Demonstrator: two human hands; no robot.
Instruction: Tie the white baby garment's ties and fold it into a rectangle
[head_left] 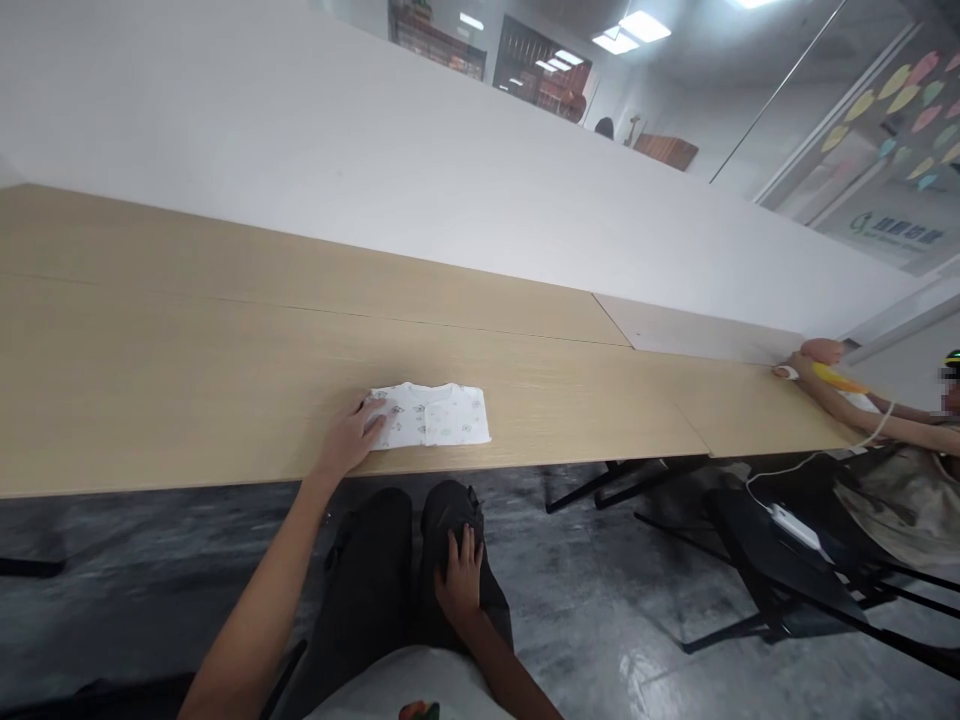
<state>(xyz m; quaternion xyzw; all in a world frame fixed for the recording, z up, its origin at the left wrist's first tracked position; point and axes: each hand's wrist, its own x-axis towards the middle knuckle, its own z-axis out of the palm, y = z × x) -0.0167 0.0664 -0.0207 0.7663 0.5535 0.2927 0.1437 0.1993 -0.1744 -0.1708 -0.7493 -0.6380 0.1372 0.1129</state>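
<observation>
A small white garment with a faint print (450, 418), folded into a rectangle with its neckline at the far side, lies flat near the front edge of the wooden table (225, 390). My left hand (352, 435) rests at the garment's left end, fingers spread and partly on the cloth. Down on my dark-trousered leg (446, 510) lies my right hand (461, 578), its fingers stretched out and holding nothing.
A white wall (300, 150) with glass above runs behind the table. At the far right a person's arms (840, 405) reach onto the table beside a doll-like figure (823, 350). A black folding chair (780, 560) carries a white power strip (799, 528) with a cable.
</observation>
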